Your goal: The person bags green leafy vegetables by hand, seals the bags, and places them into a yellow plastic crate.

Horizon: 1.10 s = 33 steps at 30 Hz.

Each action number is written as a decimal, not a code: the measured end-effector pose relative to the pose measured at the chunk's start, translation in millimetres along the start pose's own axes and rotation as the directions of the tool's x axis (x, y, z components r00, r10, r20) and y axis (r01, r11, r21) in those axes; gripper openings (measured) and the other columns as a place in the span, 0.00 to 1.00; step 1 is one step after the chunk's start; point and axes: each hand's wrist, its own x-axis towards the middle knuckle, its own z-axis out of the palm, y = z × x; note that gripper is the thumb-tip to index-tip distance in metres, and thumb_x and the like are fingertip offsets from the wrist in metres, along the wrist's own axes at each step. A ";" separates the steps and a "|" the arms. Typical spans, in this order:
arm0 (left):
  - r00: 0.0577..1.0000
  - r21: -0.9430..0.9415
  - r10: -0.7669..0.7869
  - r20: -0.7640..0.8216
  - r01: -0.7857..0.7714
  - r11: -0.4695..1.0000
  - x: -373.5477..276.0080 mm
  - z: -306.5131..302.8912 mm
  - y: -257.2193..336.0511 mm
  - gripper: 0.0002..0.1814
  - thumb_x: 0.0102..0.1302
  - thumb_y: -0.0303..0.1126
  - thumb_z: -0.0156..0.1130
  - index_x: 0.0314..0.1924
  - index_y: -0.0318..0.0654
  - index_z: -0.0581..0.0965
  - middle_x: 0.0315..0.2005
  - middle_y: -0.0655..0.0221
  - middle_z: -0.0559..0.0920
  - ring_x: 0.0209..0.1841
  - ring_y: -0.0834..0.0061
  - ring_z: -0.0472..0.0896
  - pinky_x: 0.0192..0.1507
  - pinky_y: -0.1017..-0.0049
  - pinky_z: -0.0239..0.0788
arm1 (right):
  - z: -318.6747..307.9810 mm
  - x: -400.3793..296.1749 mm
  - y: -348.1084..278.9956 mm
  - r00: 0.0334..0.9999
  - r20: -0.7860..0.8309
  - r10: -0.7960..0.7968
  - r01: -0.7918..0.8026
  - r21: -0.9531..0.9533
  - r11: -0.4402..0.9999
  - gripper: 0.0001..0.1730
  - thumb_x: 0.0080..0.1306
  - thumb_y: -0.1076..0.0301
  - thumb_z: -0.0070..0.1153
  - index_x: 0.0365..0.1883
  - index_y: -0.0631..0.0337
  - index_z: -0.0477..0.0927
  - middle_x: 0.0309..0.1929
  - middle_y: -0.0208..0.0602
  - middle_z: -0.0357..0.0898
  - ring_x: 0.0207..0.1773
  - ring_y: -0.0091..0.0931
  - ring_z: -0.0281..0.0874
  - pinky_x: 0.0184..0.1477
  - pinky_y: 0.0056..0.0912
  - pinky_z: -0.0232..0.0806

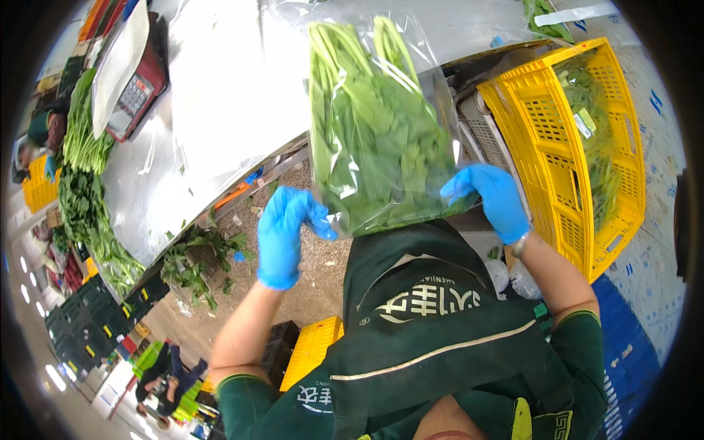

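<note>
A clear plastic bag point(379, 137) packed with leafy greens spans the space between my gloved hands, its stem end over the metal table point(209, 99). Pale stems point away from me and the dark leaves lie toward my apron. My left hand point(286, 234), in a blue glove, pinches the bag's near left corner. On the near right corner, my right hand point(489, 195), also in a blue glove, grips the plastic. The bag's near edge hangs just above my dark green apron point(418, 275).
A yellow crate point(555, 132) with bagged greens stands at right. On the table's left sit a red weighing scale point(137, 93) and loose greens point(85, 192). Leaf scraps point(203, 258) fill a basket below. Other people point(170, 379) are farther off at left.
</note>
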 end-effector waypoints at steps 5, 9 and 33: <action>0.898 -0.347 -0.437 -0.048 0.395 0.851 67.4 3.9 -113.7 0.13 0.68 0.34 0.59 0.24 0.43 0.75 0.20 0.74 0.76 0.22 0.83 0.71 0.26 0.80 0.60 | 12.0 38.6 53.8 0.960 -0.082 0.268 -0.262 0.076 0.962 0.18 0.69 0.58 0.53 0.37 0.66 0.84 0.29 0.35 0.85 0.35 0.23 0.79 0.47 0.25 0.68; 0.940 -0.249 -0.339 -0.023 0.323 0.913 57.1 -2.8 -107.8 0.10 0.67 0.33 0.61 0.26 0.43 0.76 0.22 0.75 0.77 0.24 0.83 0.71 0.29 0.81 0.60 | 16.7 45.9 70.9 0.944 -0.215 0.251 -0.252 0.023 0.968 0.19 0.64 0.60 0.59 0.47 0.66 0.81 0.40 0.40 0.83 0.46 0.26 0.79 0.52 0.28 0.68; 0.702 0.661 -0.392 0.595 -0.704 -0.258 51.1 507.0 338.0 0.18 0.51 0.34 0.74 0.40 0.33 0.81 0.32 0.57 0.82 0.31 0.72 0.78 0.39 0.72 0.71 | -214.0 -82.0 -79.0 0.785 -0.321 -0.529 0.619 0.423 0.662 0.49 0.54 0.58 0.72 0.69 0.65 0.60 0.63 0.47 0.70 0.64 0.33 0.69 0.65 0.34 0.63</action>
